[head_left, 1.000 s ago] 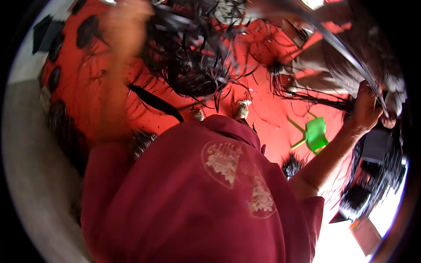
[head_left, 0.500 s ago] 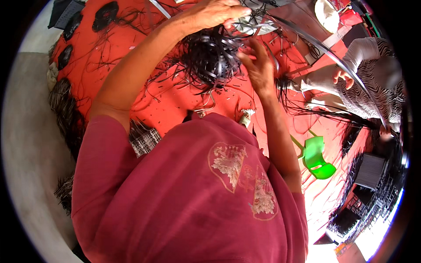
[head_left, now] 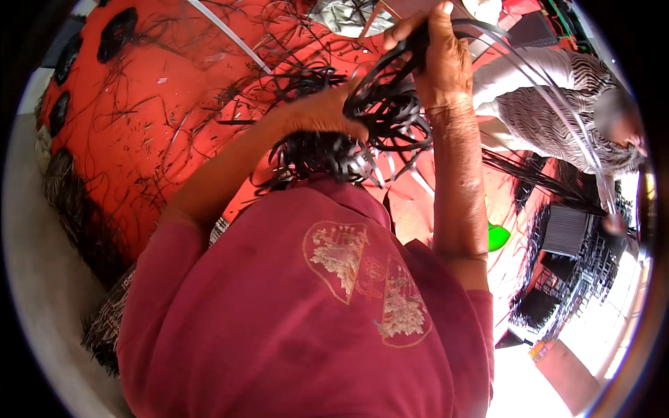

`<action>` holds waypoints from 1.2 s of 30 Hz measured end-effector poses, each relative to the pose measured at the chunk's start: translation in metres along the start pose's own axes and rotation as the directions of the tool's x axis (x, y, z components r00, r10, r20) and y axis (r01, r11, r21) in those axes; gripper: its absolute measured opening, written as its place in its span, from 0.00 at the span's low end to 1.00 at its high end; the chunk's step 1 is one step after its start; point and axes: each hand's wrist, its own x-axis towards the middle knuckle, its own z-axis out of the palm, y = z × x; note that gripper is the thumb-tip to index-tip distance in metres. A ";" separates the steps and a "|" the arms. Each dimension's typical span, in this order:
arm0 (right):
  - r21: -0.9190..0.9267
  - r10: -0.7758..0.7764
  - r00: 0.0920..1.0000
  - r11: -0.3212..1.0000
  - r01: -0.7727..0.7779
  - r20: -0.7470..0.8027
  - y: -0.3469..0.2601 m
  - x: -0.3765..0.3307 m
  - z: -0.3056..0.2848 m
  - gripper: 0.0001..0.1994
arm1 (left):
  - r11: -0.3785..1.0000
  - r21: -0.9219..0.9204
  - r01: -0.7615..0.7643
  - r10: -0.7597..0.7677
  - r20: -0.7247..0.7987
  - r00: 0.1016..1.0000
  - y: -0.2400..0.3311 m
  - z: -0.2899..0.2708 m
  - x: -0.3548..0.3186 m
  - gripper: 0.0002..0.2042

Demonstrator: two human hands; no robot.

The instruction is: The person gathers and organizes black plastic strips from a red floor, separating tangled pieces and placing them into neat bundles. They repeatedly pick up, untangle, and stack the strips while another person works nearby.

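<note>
A big tangle of shiny black flat strips [head_left: 397, 111] hangs in loops in front of my chest. My right hand [head_left: 446, 66] is raised at the upper middle, thumb and fingers closed round the top of the loops. Lower and to the left, my left hand [head_left: 331, 115] curls against the tangle's side, its thumb below and its fingers partly hidden by strips. Long strips [head_left: 550, 94] arc from the right hand toward a person at the right. More black strips dangle beneath my left hand, close to my maroon shirt [head_left: 279, 299].
Strip scraps litter the red floor [head_left: 139, 139]. Black coils [head_left: 117, 33] lie at the far left, with a long pale strip [head_left: 230, 36] nearby. A person in patterned clothes [head_left: 529, 111] sits at right. A green chair [head_left: 497, 237] shows beside my right arm.
My right hand has risen, going from spread fingers beside the tangle to a grip on its loops. My left hand has come down nearer my body, and the tangle is closer to my chest.
</note>
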 end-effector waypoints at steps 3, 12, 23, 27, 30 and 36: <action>0.124 0.105 0.994 0.986 -0.109 0.041 0.008 -0.002 -0.008 0.30 | 0.979 -0.197 0.046 -0.068 -0.106 0.992 0.013 0.024 0.009 0.41; -0.338 -0.089 0.996 0.938 0.082 -0.004 0.039 -0.054 -0.085 0.16 | 0.989 -0.028 -0.146 0.136 -0.239 0.962 0.007 0.010 0.054 0.04; -0.358 0.078 0.871 0.891 -0.279 -0.484 0.165 -0.080 -0.063 0.15 | 0.845 0.487 -0.220 0.401 -0.305 0.864 -0.005 0.061 0.082 0.09; -0.066 0.297 0.906 0.941 -0.331 -0.303 0.096 -0.104 -0.111 0.12 | 0.691 0.715 -0.109 0.403 -0.254 0.879 -0.002 0.004 0.079 0.06; 0.197 0.236 0.918 0.964 -0.180 -0.319 0.024 -0.132 -0.148 0.12 | 0.950 0.274 -0.152 0.231 -0.289 0.929 -0.028 -0.010 0.082 0.05; -0.100 0.307 0.926 0.937 -0.335 -0.219 -0.013 -0.135 -0.151 0.21 | 0.862 -0.506 0.037 -0.230 -0.323 0.918 -0.025 -0.015 0.112 0.09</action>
